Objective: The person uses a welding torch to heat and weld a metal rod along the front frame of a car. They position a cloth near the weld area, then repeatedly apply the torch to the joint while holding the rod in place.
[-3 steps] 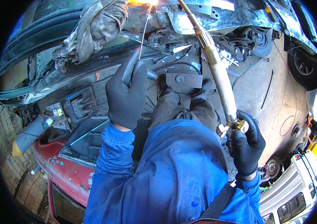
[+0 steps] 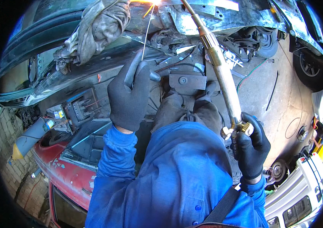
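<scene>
My left hand, in a black glove, is closed on a thin metal welding rod between its fingertips. The rod slants up to a bright glow at the top edge. In my gloved right hand is the rear end of a brass gas torch, by its two valve knobs. The torch's narrow neck reaches up past the top edge, so its tip is out of view. A metal car body panel lies by the glow. Left of the rod, a crumpled grey rag drapes over the bodywork.
A worn red car stands at the lower left, near a grey gas cylinder. A white vehicle is at the lower right. Hoses and a dark rod lie on the concrete floor. A metal plate sits by my feet.
The glow at the rod's upper end has changed shape slightly, and a small orange streak shows beside it. Both hands and the torch look unmoved.
</scene>
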The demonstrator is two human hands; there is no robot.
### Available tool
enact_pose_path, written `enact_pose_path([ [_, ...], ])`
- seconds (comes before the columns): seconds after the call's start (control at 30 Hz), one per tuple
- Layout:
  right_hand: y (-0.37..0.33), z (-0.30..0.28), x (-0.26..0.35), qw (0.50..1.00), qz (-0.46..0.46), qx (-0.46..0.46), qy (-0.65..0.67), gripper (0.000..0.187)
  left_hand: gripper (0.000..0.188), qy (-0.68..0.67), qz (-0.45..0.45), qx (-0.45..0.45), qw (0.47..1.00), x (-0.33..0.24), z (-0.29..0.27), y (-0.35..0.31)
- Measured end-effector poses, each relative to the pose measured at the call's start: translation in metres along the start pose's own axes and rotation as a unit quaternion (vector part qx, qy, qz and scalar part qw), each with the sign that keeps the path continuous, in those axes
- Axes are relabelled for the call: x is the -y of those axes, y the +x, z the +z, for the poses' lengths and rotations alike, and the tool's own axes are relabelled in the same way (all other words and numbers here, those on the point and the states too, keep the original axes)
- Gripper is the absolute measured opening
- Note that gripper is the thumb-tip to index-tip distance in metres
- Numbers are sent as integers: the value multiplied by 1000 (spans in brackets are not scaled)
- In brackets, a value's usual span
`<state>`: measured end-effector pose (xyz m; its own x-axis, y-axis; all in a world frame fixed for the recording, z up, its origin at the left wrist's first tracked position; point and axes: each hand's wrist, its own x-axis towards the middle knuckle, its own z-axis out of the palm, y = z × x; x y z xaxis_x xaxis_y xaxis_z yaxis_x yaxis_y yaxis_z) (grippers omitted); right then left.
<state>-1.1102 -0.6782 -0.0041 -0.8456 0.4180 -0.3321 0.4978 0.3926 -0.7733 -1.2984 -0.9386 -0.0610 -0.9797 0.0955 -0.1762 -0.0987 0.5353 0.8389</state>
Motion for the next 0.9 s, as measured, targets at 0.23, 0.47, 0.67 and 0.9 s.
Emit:
enact_pose_path([
  [0.23, 0, -2, -2, 1000, -10, -1, -4, 40, 40, 24, 12, -11, 1000, 0, 1, 0],
  [0.47, 4, 3, -1, 1000, 8, 1, -4, 41, 40, -5, -5, 0, 1000, 4, 0, 4],
  [0.67, 2, 1, 4, 996, 71, 33, 34, 44, 40, 2, 22, -4, 1000, 6, 0, 6],
  [0.9, 4, 3, -1, 1000, 7, -1, 13, 41, 40, -15, -14, 9, 1000, 2, -2, 3],
])
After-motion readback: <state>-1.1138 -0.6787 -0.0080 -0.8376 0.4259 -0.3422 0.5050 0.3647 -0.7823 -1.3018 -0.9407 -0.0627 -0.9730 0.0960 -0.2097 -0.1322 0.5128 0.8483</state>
